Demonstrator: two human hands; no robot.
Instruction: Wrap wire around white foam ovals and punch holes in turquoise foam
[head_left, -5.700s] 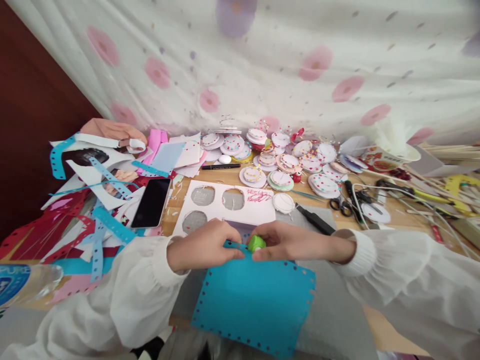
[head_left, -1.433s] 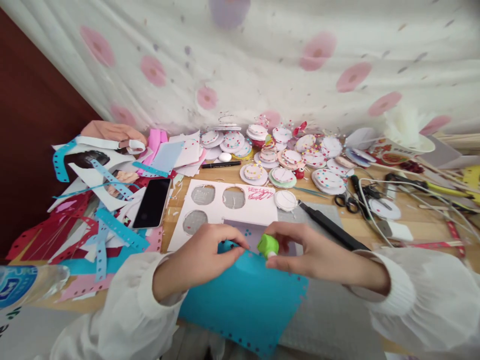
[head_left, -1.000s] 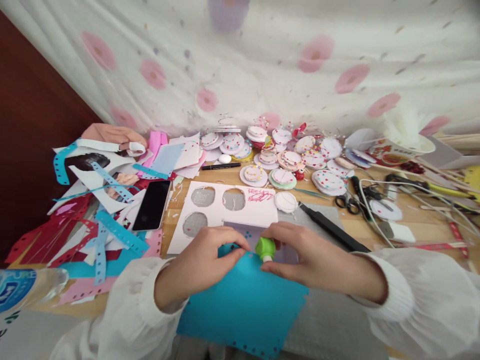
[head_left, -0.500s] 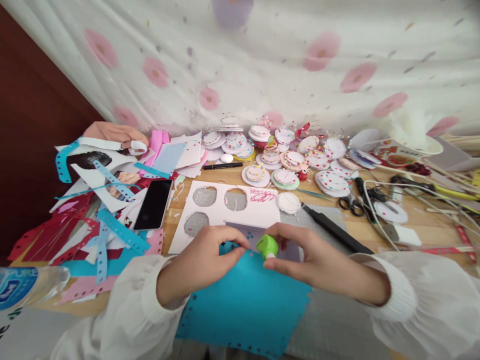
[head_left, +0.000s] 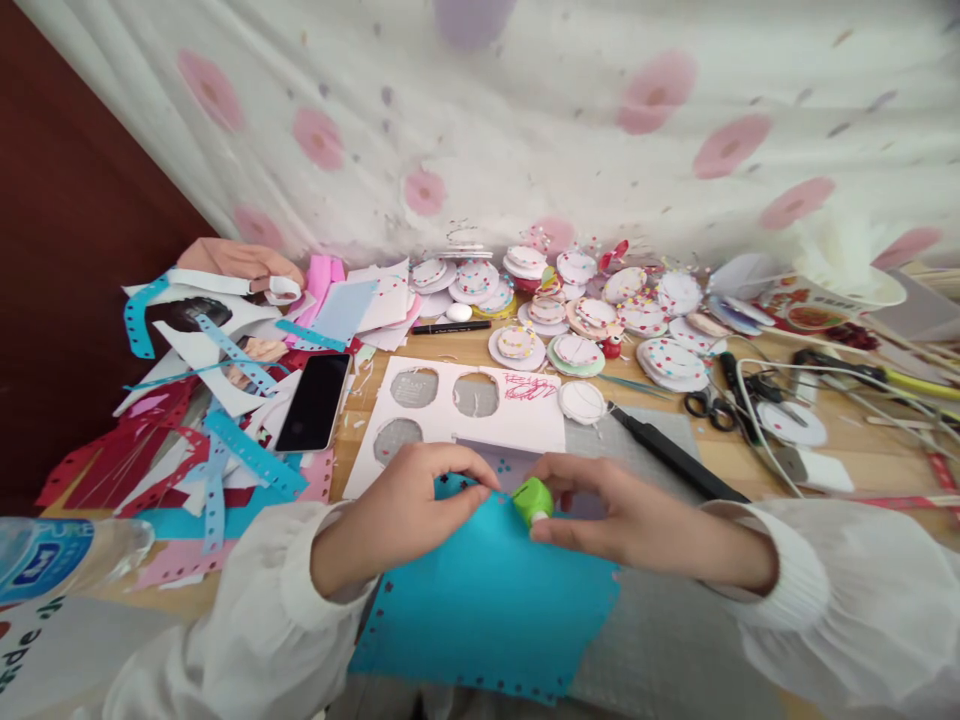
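My left hand (head_left: 420, 515) pinches the far edge of a blue sheet of paper (head_left: 487, 610) between thumb and fingertips. Small punched holes run along several of the sheet's edges. In my right hand (head_left: 615, 505) is a small green craft punch (head_left: 533, 499), gripped between thumb and fingers at that same far edge, just right of my left fingertips. Whether its jaws are pressed on the paper I cannot tell. Beyond the hands lies a white card (head_left: 435, 415) with round cut-outs, partly covered by a lilac sheet (head_left: 491, 455) bearing small blue cut shapes.
Paper scraps (head_left: 247, 450) and a phone (head_left: 313, 402) lie at left, a water bottle (head_left: 75, 555) nearer. Stacked white paper discs (head_left: 673, 363) with coloured dots line the back. A black pen-like tool (head_left: 675, 455), scissors (head_left: 709, 408) and a white cable (head_left: 757, 440) lie at right.
The view has shifted slightly, so the table things sit a little further right. Both hands keep their grip on the paper and punch, with the punch tilted slightly differently.
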